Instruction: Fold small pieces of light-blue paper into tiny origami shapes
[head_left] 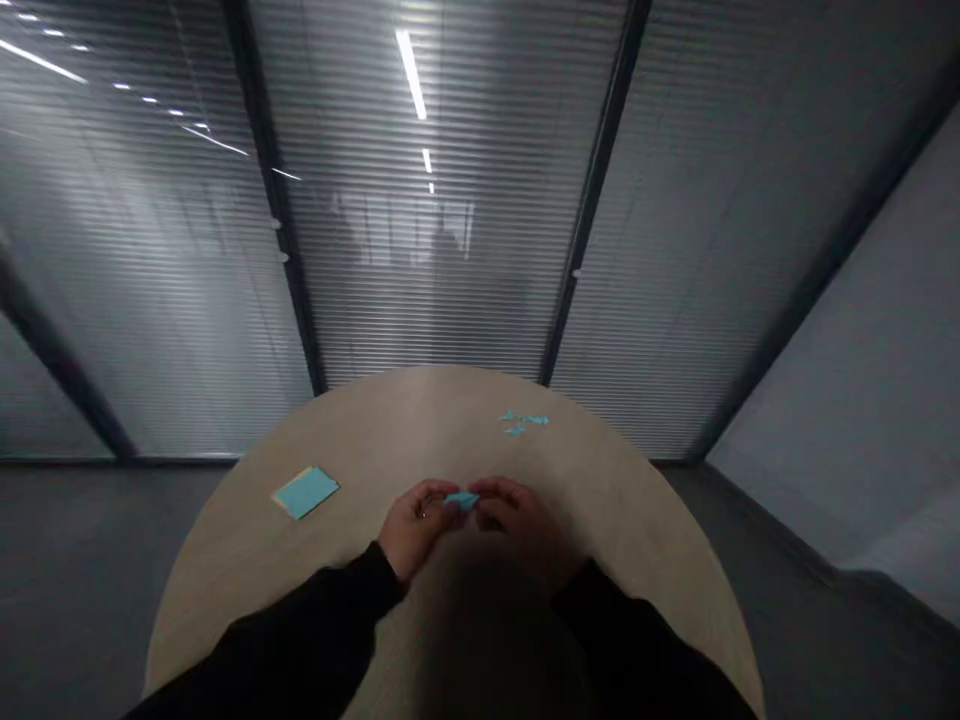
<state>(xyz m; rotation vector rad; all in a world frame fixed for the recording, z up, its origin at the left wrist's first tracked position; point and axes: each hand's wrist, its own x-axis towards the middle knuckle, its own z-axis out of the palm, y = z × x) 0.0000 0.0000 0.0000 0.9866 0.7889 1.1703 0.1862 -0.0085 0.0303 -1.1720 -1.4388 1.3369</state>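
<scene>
"Where is the blue paper piece (462,500)?"

"From my remote seat, I see it raised slightly at the near middle of a round wooden table (375,420), between two bare hands."

"And the grip?"

"The left hand (418,522) pinches its left end between thumb and fingers. The right hand (525,522) has its fingertips at the other end; I cannot tell whether they clasp it."

"What else lies there?"

"A stack of blue sheets (307,492) to the left, and small blue scraps (536,420) beyond the right hand. Past the table, I see striped blinds (427,320)."
</scene>
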